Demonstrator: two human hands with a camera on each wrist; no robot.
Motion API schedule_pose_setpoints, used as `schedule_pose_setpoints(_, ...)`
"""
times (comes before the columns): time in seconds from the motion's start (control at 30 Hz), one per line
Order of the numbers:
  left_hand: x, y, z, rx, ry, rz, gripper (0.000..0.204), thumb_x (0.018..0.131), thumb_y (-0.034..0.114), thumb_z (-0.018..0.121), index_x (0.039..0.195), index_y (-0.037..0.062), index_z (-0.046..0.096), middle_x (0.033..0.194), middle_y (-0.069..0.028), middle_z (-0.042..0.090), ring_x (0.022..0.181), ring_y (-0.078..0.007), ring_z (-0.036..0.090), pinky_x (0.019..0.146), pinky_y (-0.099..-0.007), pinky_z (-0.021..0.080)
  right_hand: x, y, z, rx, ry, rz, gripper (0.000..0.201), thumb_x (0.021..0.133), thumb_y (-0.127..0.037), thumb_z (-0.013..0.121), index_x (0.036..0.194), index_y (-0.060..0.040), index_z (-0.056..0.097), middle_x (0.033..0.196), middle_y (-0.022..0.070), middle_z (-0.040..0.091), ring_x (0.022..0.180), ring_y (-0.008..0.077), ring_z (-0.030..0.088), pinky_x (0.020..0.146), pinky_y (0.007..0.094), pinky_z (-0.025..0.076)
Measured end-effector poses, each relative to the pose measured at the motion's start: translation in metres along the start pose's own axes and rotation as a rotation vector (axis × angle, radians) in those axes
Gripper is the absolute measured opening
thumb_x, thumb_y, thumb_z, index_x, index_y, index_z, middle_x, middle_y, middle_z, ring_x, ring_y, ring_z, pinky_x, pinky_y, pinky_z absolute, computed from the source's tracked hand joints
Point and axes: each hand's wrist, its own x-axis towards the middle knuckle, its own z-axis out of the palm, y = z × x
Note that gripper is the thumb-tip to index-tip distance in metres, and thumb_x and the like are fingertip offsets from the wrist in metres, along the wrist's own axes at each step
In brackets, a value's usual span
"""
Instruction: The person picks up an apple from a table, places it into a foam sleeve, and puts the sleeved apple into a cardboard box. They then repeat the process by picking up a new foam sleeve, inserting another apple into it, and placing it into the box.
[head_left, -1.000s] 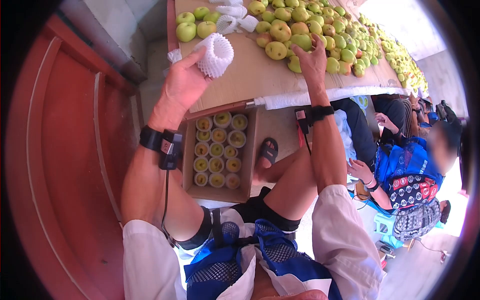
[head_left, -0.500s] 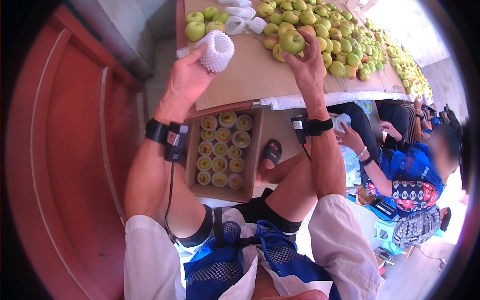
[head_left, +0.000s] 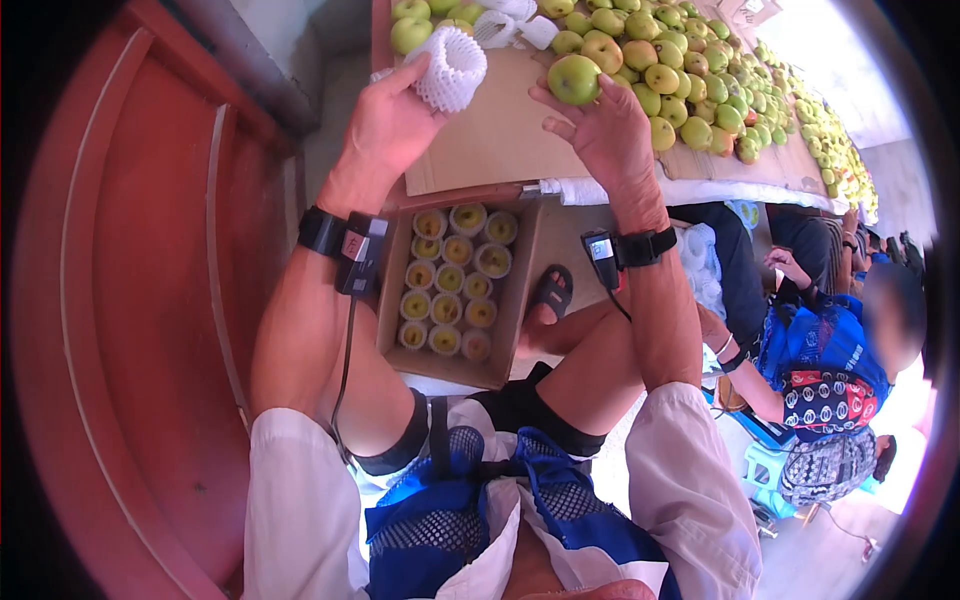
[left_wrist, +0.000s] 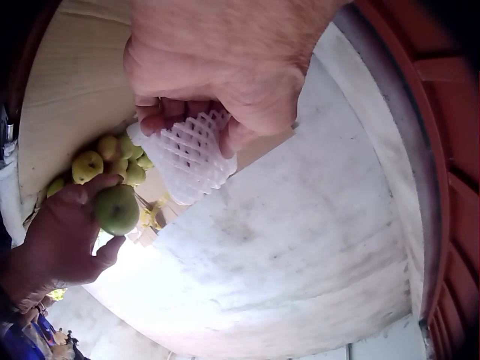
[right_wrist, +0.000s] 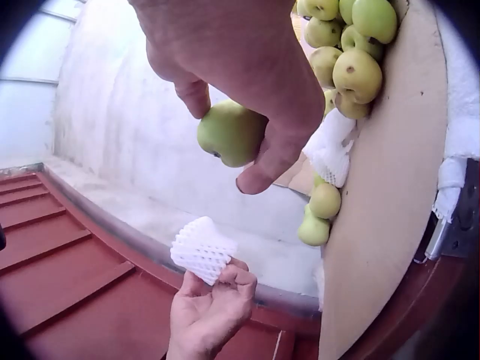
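My left hand [head_left: 388,128] holds a white foam net sleeve [head_left: 452,70] between thumb and fingers, its open end showing. Across from it, my right hand [head_left: 614,138] grips a green apple [head_left: 574,80] over the near edge of the big pile. In the right wrist view the apple [right_wrist: 231,133] sits between the thumb and a fingertip, apart from the foam net sleeve [right_wrist: 202,247]. The left wrist view shows the sleeve's mesh wall [left_wrist: 187,157], with part of the left fingers hidden behind it.
A pile of yellow-green apples [head_left: 690,75] covers the cardboard-topped table [head_left: 480,150]. Several green apples [head_left: 411,35] and loose foam sleeves [head_left: 495,28] lie at its far left. Below stands a cardboard box [head_left: 525,290] of sleeved apples. Another person [head_left: 825,330] sits at the right.
My right hand has taken a green apple from the pile and brought it left, nearer the left hand. The left hand keeps its hold on the foam net sleeve. The head view has shifted slightly.
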Motion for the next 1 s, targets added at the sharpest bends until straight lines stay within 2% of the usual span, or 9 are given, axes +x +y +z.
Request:
schedule_pose_setpoints(0.1, -0.002, 0.0, 0.0, -0.011, 0.007, 0.0, 0.047, 0.102, 0.019, 0.054, 0.145, 0.0009, 0.046, 0.145, -0.0112, 0.05, 0.133, -0.0253, 0.047, 0.111, -0.0412, 0.039, 0.002, 0.009, -0.002, -0.135, 0.058, 0.016, 0.04, 0.103, -0.023, 0.049, 0.133, 0.0039, 0.047, 0.131, 0.0203, 0.058, 0.129, 0.0455, 0.054, 0.087, 0.0458, 0.054)
schedule_pose_setpoints(0.23, -0.003, 0.004, -0.001, -0.014, 0.021, 0.026, 0.045, 0.101, 0.019, 0.056, 0.142, 0.0005, 0.048, 0.143, -0.0118, 0.051, 0.132, -0.0263, 0.048, 0.111, -0.0418, 0.04, -0.001, 0.028, 0.01, -0.714, 0.174, 0.066, 0.048, 0.094, -0.021, 0.064, 0.135, 0.0029, 0.053, 0.124, 0.0144, 0.063, 0.116, 0.0278, 0.062, 0.09, 0.0386, 0.052)
schedule_pose_setpoints(0.27, -0.006, 0.005, 0.004, -0.017, 0.066, 0.036, 0.044, 0.102, 0.022, 0.056, 0.14, 0.0008, 0.05, 0.134, -0.0117, 0.056, 0.125, -0.0244, 0.054, 0.101, -0.0379, 0.044, -0.002, 0.032, 0.012, -0.875, 0.163, 0.08, 0.062, 0.082, -0.024, 0.076, 0.133, 0.0031, 0.055, 0.116, 0.0124, 0.065, 0.102, 0.0256, 0.064, 0.09, 0.0346, 0.052)
schedule_pose_setpoints(0.33, -0.009, 0.006, 0.017, -0.025, 0.154, 0.055, 0.043, 0.103, 0.03, 0.056, 0.136, 0.0013, 0.053, 0.115, -0.0115, 0.067, 0.11, -0.0206, 0.065, 0.082, -0.03, 0.051, 0.005, 0.054, -0.005, -1.151, 0.087, -0.06, 0.063, 0.08, -0.023, 0.077, 0.134, 0.0004, 0.056, 0.114, 0.0128, 0.066, 0.104, 0.0259, 0.064, 0.092, 0.0348, 0.051)
schedule_pose_setpoints(0.37, -0.009, 0.006, 0.017, -0.015, 0.156, 0.053, 0.045, 0.102, 0.033, 0.057, 0.135, 0.0014, 0.055, 0.114, -0.0105, 0.067, 0.11, -0.0201, 0.065, 0.084, -0.0304, 0.051, 0.007, 0.061, -0.006, -1.288, 0.047, -0.135, 0.063, 0.079, -0.023, 0.077, 0.134, -0.001, 0.056, 0.112, 0.013, 0.067, 0.104, 0.0261, 0.063, 0.093, 0.0348, 0.051)
schedule_pose_setpoints(0.43, -0.008, 0.006, 0.017, 0.004, 0.162, 0.05, 0.05, 0.101, 0.041, 0.059, 0.132, 0.0016, 0.057, 0.112, -0.0086, 0.066, 0.109, -0.0191, 0.063, 0.086, -0.0313, 0.05, 0.006, 0.07, -0.007, -1.306, 0.011, -0.081, 0.063, 0.079, -0.021, 0.075, 0.136, -0.004, 0.055, 0.118, 0.0157, 0.066, 0.107, 0.0271, 0.063, 0.096, 0.0357, 0.05)
schedule_pose_setpoints(0.53, 0.004, 0.003, -0.02, -0.038, 0.046, -0.016, 0.044, 0.101, 0.018, 0.058, 0.141, 0.0004, 0.049, 0.142, -0.0119, 0.052, 0.13, -0.0264, 0.05, 0.11, -0.0426, 0.041, 0.004, 0.075, -0.001, -1.321, -0.042, -0.017, 0.065, 0.08, -0.021, 0.075, 0.138, -0.0043, 0.052, 0.123, 0.0183, 0.064, 0.11, 0.0297, 0.063, 0.098, 0.0372, 0.049)
schedule_pose_setpoints(0.7, 0.01, -0.01, -0.031, -0.011, 0.002, -0.054, 0.044, 0.101, 0.018, 0.057, 0.141, 0.0012, 0.048, 0.142, -0.0113, 0.053, 0.13, -0.0259, 0.052, 0.11, -0.0426, 0.042, 0.006, 0.071, 0.005, -1.542, -0.082, 0.069, 0.068, 0.08, -0.021, 0.074, 0.141, -0.0051, 0.048, 0.126, 0.0213, 0.062, 0.116, 0.0348, 0.062, 0.099, 0.0406, 0.05)
schedule_pose_setpoints(1.0, 0.024, -0.029, -0.047, 0.049, -0.014, -0.13, 0.046, 0.103, 0.018, 0.054, 0.146, 0.0039, 0.043, 0.144, -0.0092, 0.052, 0.134, -0.0253, 0.049, 0.114, -0.0433, 0.04, 0.008, 0.073, 0.003, -1.535, -0.091, 0.041, 0.067, 0.081, -0.024, 0.076, 0.14, -0.004, 0.049, 0.129, 0.0223, 0.058, 0.119, 0.0376, 0.058, 0.102, 0.042, 0.047)
